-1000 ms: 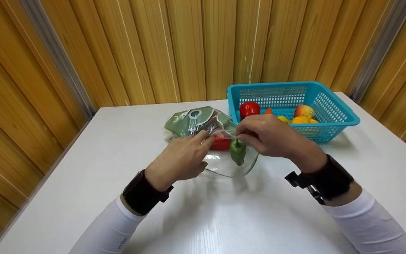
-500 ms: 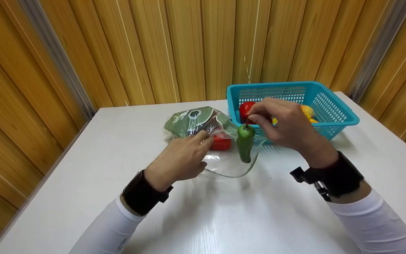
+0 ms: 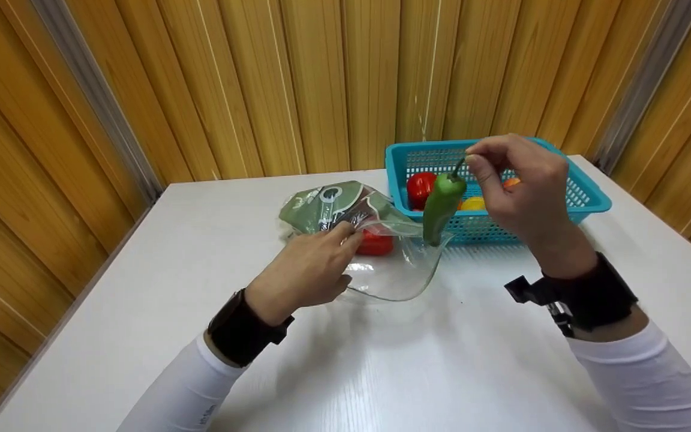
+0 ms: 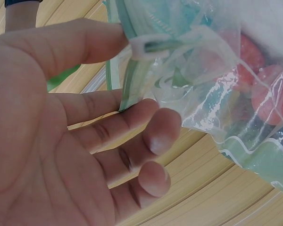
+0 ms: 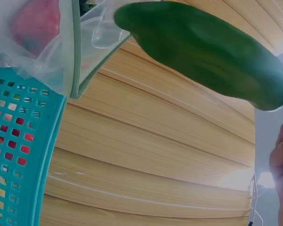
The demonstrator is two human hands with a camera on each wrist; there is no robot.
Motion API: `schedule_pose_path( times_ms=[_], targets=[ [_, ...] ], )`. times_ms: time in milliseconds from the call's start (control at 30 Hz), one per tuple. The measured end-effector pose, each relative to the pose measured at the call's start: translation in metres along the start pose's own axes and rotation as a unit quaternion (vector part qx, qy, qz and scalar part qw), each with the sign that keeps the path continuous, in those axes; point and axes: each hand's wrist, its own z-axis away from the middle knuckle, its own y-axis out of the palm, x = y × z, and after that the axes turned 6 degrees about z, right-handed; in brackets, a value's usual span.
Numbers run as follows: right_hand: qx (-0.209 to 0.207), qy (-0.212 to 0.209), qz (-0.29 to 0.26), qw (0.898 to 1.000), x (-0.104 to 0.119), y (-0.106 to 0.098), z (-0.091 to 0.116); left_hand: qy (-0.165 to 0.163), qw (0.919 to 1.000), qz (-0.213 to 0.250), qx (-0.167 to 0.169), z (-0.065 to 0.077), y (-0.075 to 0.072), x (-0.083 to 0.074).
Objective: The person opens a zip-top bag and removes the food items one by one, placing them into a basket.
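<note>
- The green pepper [image 3: 443, 204] hangs right of centre in the head view, in front of the basket's near left part; the right hand [image 3: 528, 180] pinches its thin stem between thumb and forefinger, the body left free. That hold probably suits a slim stalk and lets the weight hang below the fingers.
- Its long axis is steep but not plumb: stem end toward the upper right of the frame, tip toward the lower left. In the right wrist view it lies slantwise across the top, stem at the right edge, tip toward the upper left.
- The tip overlaps the edge of the clear bag [image 3: 402, 259] in the head view — whether they touch, I cannot tell.
- The left hand [image 3: 306, 267], left of centre, holds the bag's edge; the left wrist view shows thumb and forefinger at the zip strip, the other fingers loosely bent and spread. This seems meant to steady the rim and hold the mouth apart.
- The bag lies on the white table [image 3: 141, 282] with its mouth toward the lower right, and a red item [image 3: 375, 243] shows inside.
- The blue basket [image 3: 429, 159], upper right, stands just beside the bag — handy, I judge, for the right hand — with a red pepper [image 3: 421, 187] and a yellow item [image 3: 473, 204] in it.
</note>
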Motion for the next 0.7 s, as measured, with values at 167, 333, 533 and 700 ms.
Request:
schedule_pose_path(
  times_ms=[167,333,533,700],
  targets=[
    [-0.073,0.038,0.012,0.997,-0.004,-0.001,-0.002,0.004,1.0000,-0.008,-0.005,0.000,0.000,0.001],
    [-0.068,0.053,0.024,0.996,-0.010,0.003,0.001,0.000,1.0000,-0.004,0.000,0.001,0.000,0.001],
    [-0.033,0.084,0.042,0.995,-0.016,0.005,0.004,-0.008,0.9999,0.002,0.007,0.000,0.000,0.001],
    [-0.008,0.122,0.034,0.992,-0.018,0.005,0.006,-0.008,0.9999,0.000,0.007,0.000,0.000,0.001]
  ],
)
